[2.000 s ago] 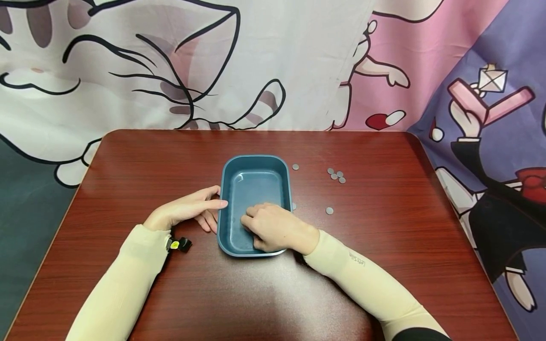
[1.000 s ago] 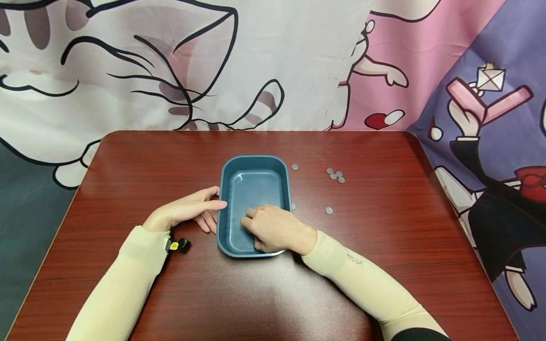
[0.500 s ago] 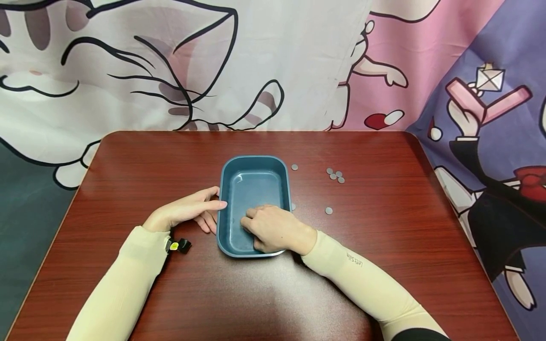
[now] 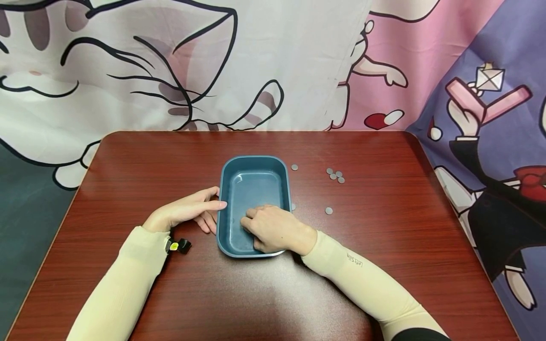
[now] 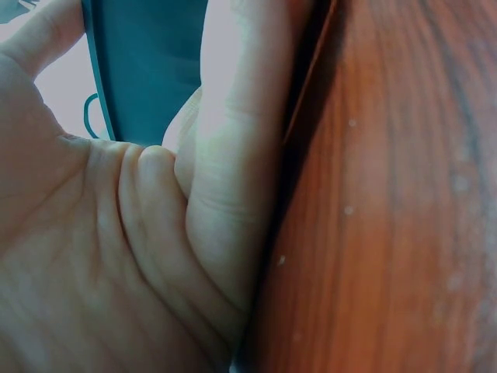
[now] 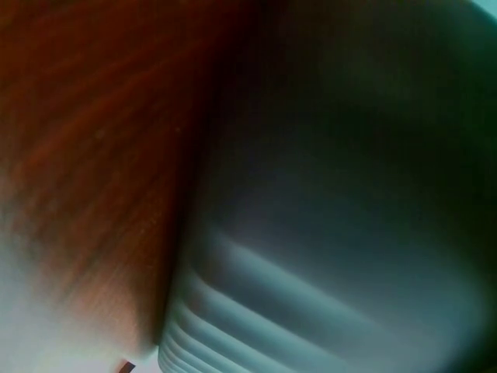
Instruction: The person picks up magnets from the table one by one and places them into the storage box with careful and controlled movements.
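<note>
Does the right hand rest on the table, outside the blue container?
No, the right hand reaches over the rim of the blue container, down inside it.

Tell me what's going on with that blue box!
A person is using both hands on the blue box, which sits on a brown table. Their left hand rests against its side, thumb over the rim. Their right hand reaches down inside with fingers curled, so I can't see whether it's holding anything. Seven small grey discs show on the table to the box's right.
</note>
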Demonstrator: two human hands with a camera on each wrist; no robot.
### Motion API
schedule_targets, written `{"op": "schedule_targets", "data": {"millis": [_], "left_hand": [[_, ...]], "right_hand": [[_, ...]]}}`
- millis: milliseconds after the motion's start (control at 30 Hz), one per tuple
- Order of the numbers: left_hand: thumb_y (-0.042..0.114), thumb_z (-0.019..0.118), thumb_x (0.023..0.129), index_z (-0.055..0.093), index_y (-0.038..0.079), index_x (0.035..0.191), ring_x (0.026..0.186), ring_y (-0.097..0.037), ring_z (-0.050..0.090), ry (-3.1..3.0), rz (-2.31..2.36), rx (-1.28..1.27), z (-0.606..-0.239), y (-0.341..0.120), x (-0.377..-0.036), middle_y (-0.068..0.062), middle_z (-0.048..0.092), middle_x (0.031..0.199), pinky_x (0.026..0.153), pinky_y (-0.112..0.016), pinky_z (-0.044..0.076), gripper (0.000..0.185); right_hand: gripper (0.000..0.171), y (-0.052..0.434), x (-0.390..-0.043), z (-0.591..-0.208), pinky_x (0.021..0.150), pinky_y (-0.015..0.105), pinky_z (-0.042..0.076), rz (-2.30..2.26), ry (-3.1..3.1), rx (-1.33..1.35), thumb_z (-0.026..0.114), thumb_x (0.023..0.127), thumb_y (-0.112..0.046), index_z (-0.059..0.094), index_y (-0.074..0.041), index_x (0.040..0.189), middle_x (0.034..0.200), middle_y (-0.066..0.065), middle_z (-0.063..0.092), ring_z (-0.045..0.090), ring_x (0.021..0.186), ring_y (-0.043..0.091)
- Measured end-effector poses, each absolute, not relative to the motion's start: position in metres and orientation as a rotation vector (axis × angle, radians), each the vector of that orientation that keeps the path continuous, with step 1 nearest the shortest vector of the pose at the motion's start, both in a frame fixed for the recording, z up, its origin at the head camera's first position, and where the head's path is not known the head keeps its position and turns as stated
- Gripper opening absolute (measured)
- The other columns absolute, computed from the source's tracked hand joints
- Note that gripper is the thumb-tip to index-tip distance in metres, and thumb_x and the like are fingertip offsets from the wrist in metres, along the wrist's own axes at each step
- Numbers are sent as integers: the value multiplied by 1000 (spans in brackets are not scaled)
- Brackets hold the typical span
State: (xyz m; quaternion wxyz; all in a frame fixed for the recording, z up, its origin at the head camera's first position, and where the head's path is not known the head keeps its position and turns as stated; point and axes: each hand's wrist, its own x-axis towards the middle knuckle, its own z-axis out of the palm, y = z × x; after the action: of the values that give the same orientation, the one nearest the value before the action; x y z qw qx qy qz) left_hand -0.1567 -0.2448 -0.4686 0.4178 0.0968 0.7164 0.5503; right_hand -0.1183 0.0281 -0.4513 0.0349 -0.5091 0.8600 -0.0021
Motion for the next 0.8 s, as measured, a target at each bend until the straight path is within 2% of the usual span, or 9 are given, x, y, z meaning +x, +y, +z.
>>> {"op": "schedule_targets", "data": {"millis": [567,800], "left_hand": [[40,56,106,37,5,143,81,-38,78,1780,1388,243,-468,-244,-157,-23,78,98,71,-45,65,54],[41,57,106,38,6,142,81,-39,78,1791,1381,213,-467,-243,-156,-22,78,97,69,-45,65,53]], "right_hand": [[22,28,-118,-452,85,36,56,-6,2648,-1556,74,78,-24,64,-18,96,86,-4,61,66,82,18],[18,28,-118,-451,82,35,56,-26,2660,-1587,73,78,-23,62,-18,92,82,-4,60,66,79,18]]}}
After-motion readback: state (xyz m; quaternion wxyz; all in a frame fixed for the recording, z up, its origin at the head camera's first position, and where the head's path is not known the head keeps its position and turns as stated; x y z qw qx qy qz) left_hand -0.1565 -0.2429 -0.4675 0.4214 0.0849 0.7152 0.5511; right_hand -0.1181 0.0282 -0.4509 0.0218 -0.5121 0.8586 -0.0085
